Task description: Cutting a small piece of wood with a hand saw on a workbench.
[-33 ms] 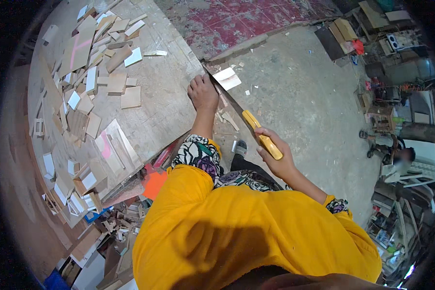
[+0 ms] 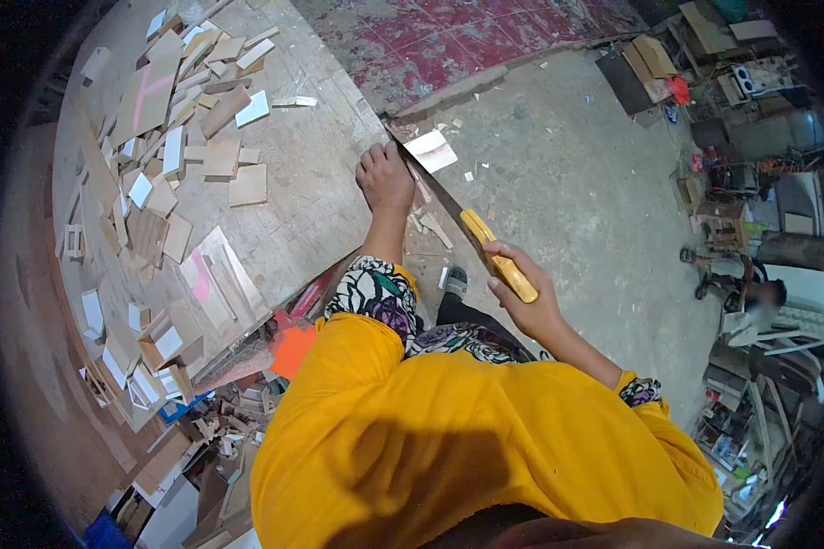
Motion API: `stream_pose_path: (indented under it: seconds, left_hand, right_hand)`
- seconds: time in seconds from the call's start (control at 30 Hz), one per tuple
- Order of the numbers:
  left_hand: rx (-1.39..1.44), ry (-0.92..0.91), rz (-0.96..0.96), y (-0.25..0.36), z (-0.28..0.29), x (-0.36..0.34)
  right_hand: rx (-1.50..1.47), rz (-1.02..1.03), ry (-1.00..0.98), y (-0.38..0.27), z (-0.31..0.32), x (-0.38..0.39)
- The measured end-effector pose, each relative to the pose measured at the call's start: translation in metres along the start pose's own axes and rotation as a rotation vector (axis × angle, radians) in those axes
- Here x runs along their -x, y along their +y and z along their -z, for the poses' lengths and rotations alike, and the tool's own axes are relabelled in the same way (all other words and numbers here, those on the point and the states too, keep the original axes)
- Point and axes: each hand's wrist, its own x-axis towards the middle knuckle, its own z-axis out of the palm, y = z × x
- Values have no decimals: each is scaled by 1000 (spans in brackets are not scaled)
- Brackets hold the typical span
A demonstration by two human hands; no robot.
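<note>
My right hand [image 2: 529, 297] is wrapped round the yellow handle of a handsaw [image 2: 471, 224]. The saw's dark blade runs from the handle up and left to the far corner of the worktable [image 2: 311, 192], close beside my left hand. At that table edge my left hand [image 2: 385, 178] rests with its fingers curled. Whatever lies under those fingers is hidden, and I cannot tell whether the blade is in contact with a piece of wood.
Many wood offcuts [image 2: 220, 157] are heaped over the table's left side. A pale board [image 2: 430, 149] and scraps lie on the concrete floor [image 2: 577, 192] beyond the blade. A person [image 2: 746, 284] sits at the far right among clutter. More scraps [image 2: 238, 412] fill the space below the table.
The handsaw and my right hand have shifted very slightly down and right, toward me. My left hand has stayed in place.
</note>
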Motion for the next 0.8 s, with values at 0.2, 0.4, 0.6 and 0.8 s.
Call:
stream_pose_path:
  seconds: [0.2, 0.4, 0.6, 0.8]
  left_hand:
    - [-10, -54, -23, -1, 0, 9]
    - [-3, -34, -25, 1, 1, 5]
    - [-12, -59, -32, 0, 3, 8]
    - [49, -41, -30, -1, 2, 7]
  right_hand:
    - [49, -30, -19, -26, -1, -22]
    - [12, -10, -64, -25, -15, -54]
    - [28, -19, -48, -28, -14, -46]
    - [58, 3, -99, -20, -4, -55]
